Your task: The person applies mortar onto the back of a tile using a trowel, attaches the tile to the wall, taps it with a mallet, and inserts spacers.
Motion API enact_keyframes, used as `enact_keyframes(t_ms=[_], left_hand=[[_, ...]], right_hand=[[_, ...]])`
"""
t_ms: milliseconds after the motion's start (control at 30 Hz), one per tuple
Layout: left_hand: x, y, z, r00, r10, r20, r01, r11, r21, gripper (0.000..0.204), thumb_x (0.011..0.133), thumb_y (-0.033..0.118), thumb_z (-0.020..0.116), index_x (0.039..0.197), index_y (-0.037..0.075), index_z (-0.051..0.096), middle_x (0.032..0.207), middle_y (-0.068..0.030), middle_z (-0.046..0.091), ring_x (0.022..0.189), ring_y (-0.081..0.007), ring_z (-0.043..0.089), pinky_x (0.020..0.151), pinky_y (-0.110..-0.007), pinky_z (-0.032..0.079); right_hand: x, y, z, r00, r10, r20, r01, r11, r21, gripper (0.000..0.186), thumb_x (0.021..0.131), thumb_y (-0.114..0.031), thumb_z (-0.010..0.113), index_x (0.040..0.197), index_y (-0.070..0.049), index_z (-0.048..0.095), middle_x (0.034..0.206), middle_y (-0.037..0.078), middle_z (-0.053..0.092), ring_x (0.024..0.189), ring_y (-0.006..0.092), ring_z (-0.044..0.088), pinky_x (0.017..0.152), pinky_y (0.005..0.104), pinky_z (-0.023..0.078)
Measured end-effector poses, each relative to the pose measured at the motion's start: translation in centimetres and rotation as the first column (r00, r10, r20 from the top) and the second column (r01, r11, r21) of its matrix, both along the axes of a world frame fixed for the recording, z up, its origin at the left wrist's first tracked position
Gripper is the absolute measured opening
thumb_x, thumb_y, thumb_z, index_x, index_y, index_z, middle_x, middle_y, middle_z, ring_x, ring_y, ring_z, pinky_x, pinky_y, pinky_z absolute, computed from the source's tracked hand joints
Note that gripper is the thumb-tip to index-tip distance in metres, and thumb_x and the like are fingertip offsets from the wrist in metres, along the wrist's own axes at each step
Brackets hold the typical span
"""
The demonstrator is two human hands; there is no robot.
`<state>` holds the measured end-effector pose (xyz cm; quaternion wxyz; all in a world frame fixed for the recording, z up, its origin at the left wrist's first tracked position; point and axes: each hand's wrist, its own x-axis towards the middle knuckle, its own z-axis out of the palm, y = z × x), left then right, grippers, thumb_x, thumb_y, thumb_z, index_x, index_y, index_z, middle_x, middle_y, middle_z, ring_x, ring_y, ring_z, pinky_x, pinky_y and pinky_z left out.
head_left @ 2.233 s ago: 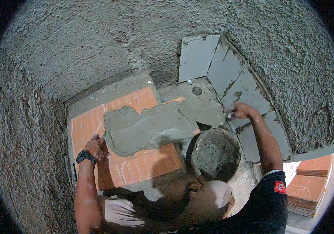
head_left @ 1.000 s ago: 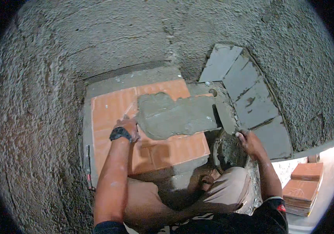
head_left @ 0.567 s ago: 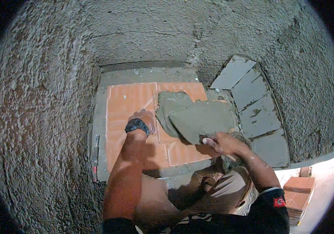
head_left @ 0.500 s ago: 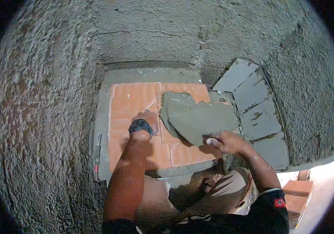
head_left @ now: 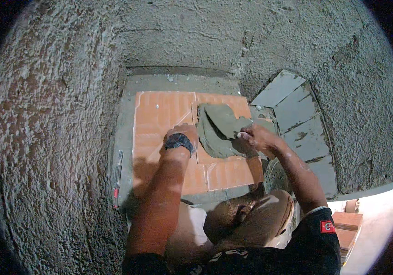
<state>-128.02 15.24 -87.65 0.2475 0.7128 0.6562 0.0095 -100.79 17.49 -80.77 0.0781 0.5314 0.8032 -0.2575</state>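
Note:
My right hand (head_left: 253, 137) is closed round the handle of a trowel (head_left: 220, 120), whose blade is coated in wet grey mortar. The blade lies tilted over a bed of mortar (head_left: 217, 147) on an orange-brown tile (head_left: 202, 158). At that tile's left edge is my left hand (head_left: 183, 133), curled with the knuckles up and a dark band round the wrist. Its fingertips are hidden, but it seems to grip the tile's edge. Beneath lie larger orange tiles (head_left: 153, 119) with pale lines on them.
Rough grey plastered walls (head_left: 182, 36) close in around the tiles. Grey slabs (head_left: 304, 133) form a strip at the right. A slim red-and-grey tool (head_left: 117, 178) lies along the left edge. Stacked reddish tiles (head_left: 347, 221) stand at lower right, and my bent knees are close below.
My right hand has drawn the trowel up and away from me, turning its blade and uncovering mortar on the near side. The view has shifted slightly; my left hand stays by the tile's edge.

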Motion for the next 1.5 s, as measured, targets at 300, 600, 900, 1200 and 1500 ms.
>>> enact_keyframes(t_ms=[300, 600, 900, 1200, 1500], left_hand=[[-0.5, -0.2, 0.3, 0.989, -0.144, -0.023, 0.145, 0.989, 0.023, 0.032, 0.082, 0.007, 0.056, 0.112, 0.008, 0.066, 0.114, -0.0182, 0.064, 0.109, -0.0358, 0.061, 0.091, -0.044, 0.05], [1.2, 0.1, 2.6, 0.997, -0.073, 0.021, 0.073, 0.997, -0.019, 0.025, 0.079, 0.008, 0.062, 0.103, 0.001, 0.066, 0.112, -0.0213, 0.064, 0.103, -0.0375, 0.063, 0.086, -0.043, 0.052], [2.4, 0.4, 2.4, 0.99, -0.136, 0.047, 0.122, 0.965, 0.233, 0.021, 0.084, 0.016, 0.061, 0.095, 0.001, 0.07, 0.104, -0.0198, 0.067, 0.099, -0.0361, 0.065, 0.085, -0.044, 0.053], [3.1, 0.7, 3.1, 0.992, -0.118, 0.044, 0.11, 0.981, 0.157, 0.031, 0.082, 0.02, 0.068, 0.11, 0.007, 0.065, 0.118, -0.0136, 0.061, 0.111, -0.033, 0.058, 0.094, -0.042, 0.048], [2.9, 1.2, 2.2, 0.997, -0.08, 0.024, 0.072, 0.97, 0.233, 0.03, 0.084, 0.02, 0.064, 0.111, 0.008, 0.063, 0.114, -0.0151, 0.061, 0.108, -0.033, 0.059, 0.091, -0.042, 0.049]], right_hand=[[3.0, -6.8, 2.3, 0.973, 0.222, 0.055, -0.219, 0.974, -0.056, 0.028, 0.095, -0.028, 0.054, 0.101, -0.001, 0.06, 0.08, 0.023, 0.061, 0.068, 0.0418, 0.056, 0.065, 0.0478, 0.046], [2.9, -9.6, 2.9, 0.966, 0.221, 0.133, -0.23, 0.971, 0.059, 0.019, 0.093, -0.024, 0.053, 0.101, -0.008, 0.057, 0.08, 0.021, 0.063, 0.076, 0.042, 0.061, 0.065, 0.0503, 0.049], [1.1, -10.0, 4.4, 0.967, 0.199, 0.16, -0.201, 0.98, -0.004, 0.033, 0.087, -0.036, 0.062, 0.097, -0.004, 0.063, 0.088, 0.021, 0.066, 0.084, 0.0398, 0.064, 0.072, 0.0497, 0.051], [3.7, -10.4, 3.5, 0.898, 0.234, 0.372, -0.281, 0.957, 0.076, 0.025, 0.084, -0.021, 0.056, 0.078, -0.001, 0.068, 0.081, 0.02, 0.068, 0.078, 0.0372, 0.067, 0.07, 0.0466, 0.053], [8.1, -10.4, 2.9, 0.832, -0.101, 0.546, -0.044, 0.968, 0.246, 0.019, 0.081, -0.014, 0.055, 0.084, -0.002, 0.069, 0.084, 0.018, 0.069, 0.074, 0.034, 0.069, 0.065, 0.0447, 0.055]])
